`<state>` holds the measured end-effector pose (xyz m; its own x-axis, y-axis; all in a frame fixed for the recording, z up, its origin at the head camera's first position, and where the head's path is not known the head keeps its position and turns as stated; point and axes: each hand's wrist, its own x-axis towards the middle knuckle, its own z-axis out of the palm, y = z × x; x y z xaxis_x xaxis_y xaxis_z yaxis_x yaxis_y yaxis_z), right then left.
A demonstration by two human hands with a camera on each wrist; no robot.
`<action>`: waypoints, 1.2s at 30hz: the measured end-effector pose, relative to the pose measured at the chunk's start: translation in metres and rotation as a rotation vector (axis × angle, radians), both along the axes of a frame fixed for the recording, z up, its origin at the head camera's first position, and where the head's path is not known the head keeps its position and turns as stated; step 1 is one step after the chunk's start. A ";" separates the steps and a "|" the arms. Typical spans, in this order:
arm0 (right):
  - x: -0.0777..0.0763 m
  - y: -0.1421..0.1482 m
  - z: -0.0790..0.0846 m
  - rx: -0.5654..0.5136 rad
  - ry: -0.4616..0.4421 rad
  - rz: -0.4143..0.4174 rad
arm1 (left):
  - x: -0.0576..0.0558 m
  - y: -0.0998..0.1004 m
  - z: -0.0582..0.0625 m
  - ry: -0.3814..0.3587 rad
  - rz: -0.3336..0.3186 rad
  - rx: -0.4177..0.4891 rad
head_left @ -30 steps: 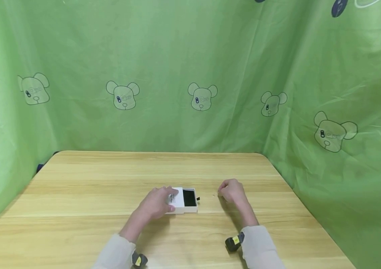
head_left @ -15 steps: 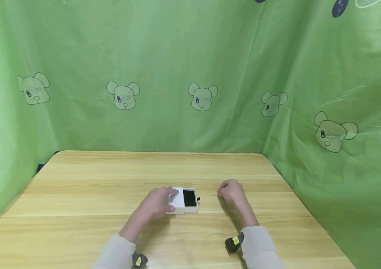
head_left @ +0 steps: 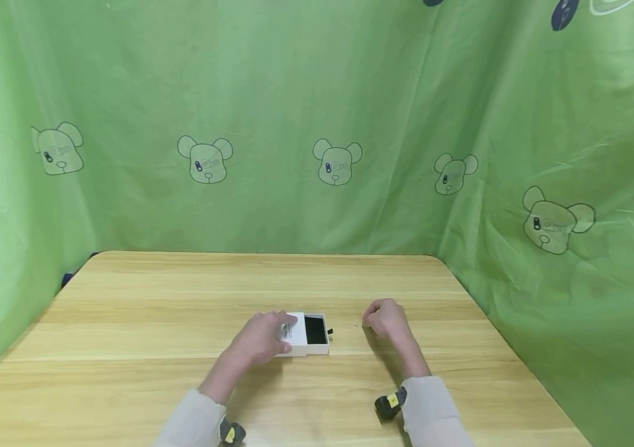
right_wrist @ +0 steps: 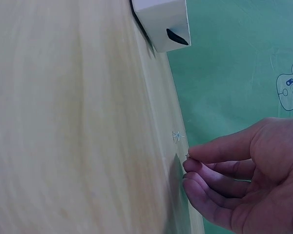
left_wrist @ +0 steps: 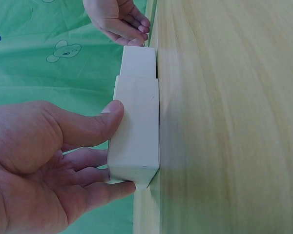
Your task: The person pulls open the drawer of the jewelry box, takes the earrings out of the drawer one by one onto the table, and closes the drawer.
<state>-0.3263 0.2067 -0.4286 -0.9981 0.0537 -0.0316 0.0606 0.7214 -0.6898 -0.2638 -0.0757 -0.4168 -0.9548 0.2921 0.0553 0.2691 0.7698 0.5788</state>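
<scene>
A white drawer-style box (head_left: 295, 334) lies on the table, its inner tray (head_left: 317, 349) slid partway out to the right. Black lining (head_left: 315, 329) shows inside, and a black pull tab (head_left: 330, 331) sticks out of the tray's end. My left hand (head_left: 259, 337) grips the box's outer sleeve, thumb on the near side (left_wrist: 134, 126). To the right of the box, my right hand (head_left: 387, 318) has thumb and forefinger together at the tabletop. A tiny glinting piece (right_wrist: 187, 156) shows at those fingertips, mostly hidden. Just beside them lies a small, silvery star-shaped piece (right_wrist: 178, 136).
The wooden table (head_left: 182, 292) reaches back to a green curtain (head_left: 272, 205) printed with bear heads, which also hangs along both sides. A black wrist camera (head_left: 388, 405) sits at the right cuff and another camera (head_left: 232, 433) at the left.
</scene>
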 end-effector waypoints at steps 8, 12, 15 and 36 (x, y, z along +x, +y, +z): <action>0.000 0.000 -0.002 0.007 0.000 -0.002 | 0.000 0.000 -0.001 0.010 -0.013 0.015; 0.000 0.000 -0.003 0.010 0.001 -0.001 | 0.001 0.000 0.000 0.012 -0.014 0.013; 0.000 0.000 -0.002 0.009 0.002 0.001 | 0.001 0.000 0.000 0.011 -0.014 0.009; -0.001 0.000 -0.001 -0.034 -0.022 -0.019 | 0.000 0.000 -0.001 0.003 -0.007 0.010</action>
<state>-0.3273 0.2071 -0.4299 -0.9960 0.0710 -0.0552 0.0891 0.6961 -0.7124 -0.2636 -0.0761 -0.4179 -0.9524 0.2985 0.0613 0.2765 0.7621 0.5855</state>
